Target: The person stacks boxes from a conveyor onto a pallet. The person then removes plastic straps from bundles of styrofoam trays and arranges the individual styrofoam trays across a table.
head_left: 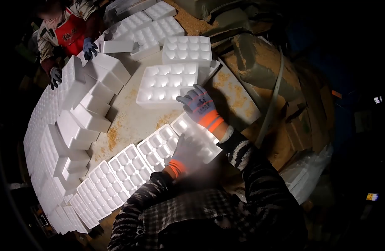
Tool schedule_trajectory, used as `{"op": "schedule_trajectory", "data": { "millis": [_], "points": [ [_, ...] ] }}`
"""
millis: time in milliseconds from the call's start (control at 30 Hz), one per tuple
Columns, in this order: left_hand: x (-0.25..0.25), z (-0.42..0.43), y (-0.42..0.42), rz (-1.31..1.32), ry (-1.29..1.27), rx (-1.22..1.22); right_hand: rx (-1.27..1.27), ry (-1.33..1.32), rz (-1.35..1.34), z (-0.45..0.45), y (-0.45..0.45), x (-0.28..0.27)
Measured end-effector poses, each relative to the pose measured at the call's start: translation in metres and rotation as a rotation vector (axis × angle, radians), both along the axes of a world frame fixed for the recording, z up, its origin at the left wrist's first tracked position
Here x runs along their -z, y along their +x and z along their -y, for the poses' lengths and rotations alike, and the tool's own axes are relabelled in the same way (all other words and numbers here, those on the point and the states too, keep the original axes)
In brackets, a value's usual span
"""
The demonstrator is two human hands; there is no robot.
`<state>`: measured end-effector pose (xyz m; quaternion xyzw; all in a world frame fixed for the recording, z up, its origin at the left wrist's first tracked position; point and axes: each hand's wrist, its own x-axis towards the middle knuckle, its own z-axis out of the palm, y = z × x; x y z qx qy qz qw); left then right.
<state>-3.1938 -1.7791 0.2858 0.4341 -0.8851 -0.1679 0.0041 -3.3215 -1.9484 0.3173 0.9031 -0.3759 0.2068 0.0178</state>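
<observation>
My left hand (pixel 187 152), in a grey glove with an orange cuff, is over the right end of a row of white foam trays (pixel 129 167) with moulded hollows. It is blurred, so its finger positions and any contact are unclear. My right hand (pixel 202 106), in a matching glove, has its fingers spread at the near right corner of a white foam tray block (pixel 167 79). I see no firm grip there. Under its wrist lies the row's last tray (pixel 209 146), partly covered by both hands. Behind stands another foam block (pixel 187 49).
Across the table (pixel 134 100), a person in a red apron (pixel 71 34) has gloved hands on stacked white foam blocks (pixel 102 69). More foam trays (pixel 146 35) stand at the back. Yellowish crumbs (pixel 112 138) lie on the tabletop. Bulky brown-green sacks (pixel 259 58) border the right side.
</observation>
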Motion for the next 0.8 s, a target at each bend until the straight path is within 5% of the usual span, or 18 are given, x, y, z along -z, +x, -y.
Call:
{"op": "schedule_trajectory", "data": {
  "millis": [100, 233, 400, 567, 800],
  "points": [
    [0.023, -0.002, 0.006, -0.042, -0.013, -0.052, 0.167, -0.096, 0.244, -0.042, -0.083, -0.038],
    [0.032, -0.001, 0.010, -0.158, -0.161, -0.055, 0.541, 0.081, 0.308, -0.080, -0.171, 0.030],
    [0.001, 0.040, 0.010, -0.353, -0.180, -0.170, 0.392, 0.421, 0.067, -0.087, -0.189, 0.058],
    [-0.026, 0.171, 0.024, -0.339, -0.466, -0.349, 0.227, 0.183, 0.304, 0.037, -0.121, 0.032],
    [0.007, 0.332, 0.046, 0.126, -0.456, -0.452, 0.335, 0.230, -0.435, 0.161, -0.019, 0.107]
  ]
}}
